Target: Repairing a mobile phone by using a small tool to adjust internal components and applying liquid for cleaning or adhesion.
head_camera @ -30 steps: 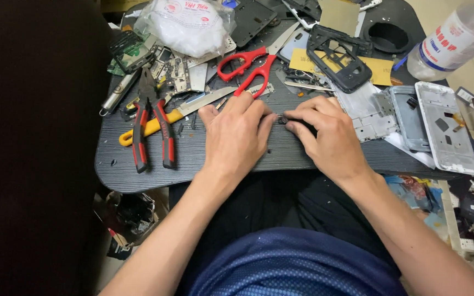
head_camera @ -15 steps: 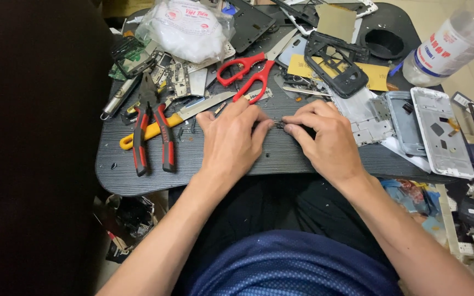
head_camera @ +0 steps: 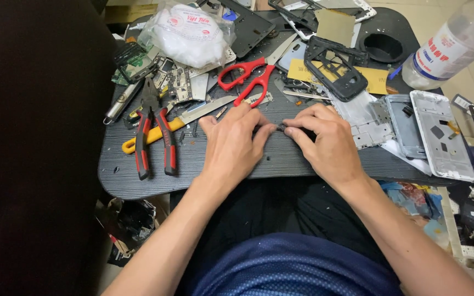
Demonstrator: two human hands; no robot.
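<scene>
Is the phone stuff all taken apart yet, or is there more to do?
A lot looks done: bare phone frames and small metal parts lie spread on the dark table. Right now the left hand and right hand pinch one small dark piece between their fingertips. That piece isn't finished; the pliers and red scissors lie unused.

Head view, looking down — close above table (head_camera: 303, 164)

— What colour is the desk (head_camera: 281, 159)?
— Dark grey, with fine lines running across it.
— And the tools?
— The scissors (head_camera: 246, 82) have red handles. The pliers (head_camera: 153, 137) have red and black grips. The knife (head_camera: 179, 123) has a yellow handle.
— The bottle (head_camera: 448, 46)?
— Clear, with a white and red label.
— The bag (head_camera: 190, 34)?
— Clear, with white stuff inside.
</scene>
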